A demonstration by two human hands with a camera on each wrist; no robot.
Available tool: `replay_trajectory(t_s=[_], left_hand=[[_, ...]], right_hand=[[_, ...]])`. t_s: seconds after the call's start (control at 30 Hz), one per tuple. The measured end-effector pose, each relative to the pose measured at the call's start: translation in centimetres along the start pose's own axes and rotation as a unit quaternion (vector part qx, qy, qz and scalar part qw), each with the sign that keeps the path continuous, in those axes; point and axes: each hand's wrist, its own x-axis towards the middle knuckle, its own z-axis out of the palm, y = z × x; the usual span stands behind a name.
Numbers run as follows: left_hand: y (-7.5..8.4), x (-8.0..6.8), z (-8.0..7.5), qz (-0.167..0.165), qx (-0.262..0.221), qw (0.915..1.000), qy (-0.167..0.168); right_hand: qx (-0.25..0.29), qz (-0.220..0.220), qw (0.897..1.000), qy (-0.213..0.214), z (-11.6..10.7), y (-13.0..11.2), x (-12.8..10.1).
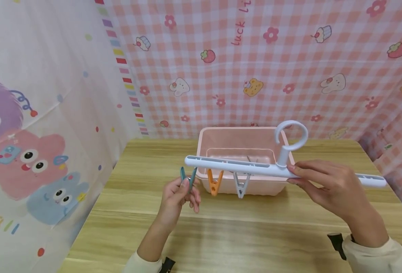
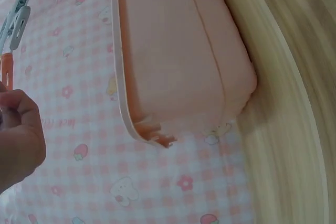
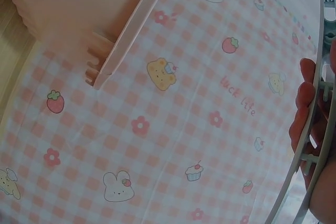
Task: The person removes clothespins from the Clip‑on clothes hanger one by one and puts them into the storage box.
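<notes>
The left hand (image 1: 179,194), nearer the left end of a white hanger (image 1: 233,165), pinches a teal clip (image 1: 193,179) just beneath it, attachment not determinable, while the right hand (image 1: 330,187) grips beside the hook (image 1: 304,136), the hanger's long axis running left-right across the front of the pink bin (image 1: 241,129) on the table (image 1: 255,235).

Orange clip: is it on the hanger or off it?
On: the orange clip hangs from the underside of the white hanger, beside the grey clip, with nothing else visibly supporting it.
</notes>
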Motion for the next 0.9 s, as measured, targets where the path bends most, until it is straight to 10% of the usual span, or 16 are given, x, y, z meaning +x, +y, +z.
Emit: replay_trajectory(t_s=[0.23, 0.4, 0.5, 0.67, 0.73, 0.8, 0.83, 0.9], left_hand=[[-0.2, 0.3, 0.4, 0.057, 0.076, 0.9940, 0.054], [-0.7, 0.8, 0.6, 0.150, 0.243, 0.9529, 0.101], [-1.0, 1.1, 0.3, 0.232, 0.382, 0.8860, 0.122], [-1.3, 1.7, -0.3, 0.380, 0.600, 0.6802, 0.182], [-1.4, 1.8, -0.5, 0.412, 0.632, 0.6240, 0.204], [-1.4, 1.8, -0.5, 0.409, 0.624, 0.6332, 0.207], [-1.4, 1.8, -0.4, 0.397, 0.606, 0.6604, 0.200], [-1.4, 1.6, -0.3, 0.352, 0.536, 0.7477, 0.172]], right_hand=[[-0.007, 0.001, 1.000, 0.003, 0.1, 0.0, 0.0], [-0.011, 0.001, 1.000, 0.004, 0.1, 0.0, -0.1], [-0.022, 0.000, 1.000, -0.002, 0.1, -0.1, -0.2], [-0.028, 0.000, 1.000, -0.011, 0.0, -0.1, -0.1], [-0.025, 0.000, 1.000, -0.013, 0.1, -0.2, -0.1], [-0.023, 0.001, 1.000, -0.015, 0.1, -0.2, -0.1], [-0.023, 0.001, 1.000, -0.015, 0.1, -0.2, -0.1], [-0.023, 0.002, 1.000, -0.014, 0.1, -0.2, -0.1]])
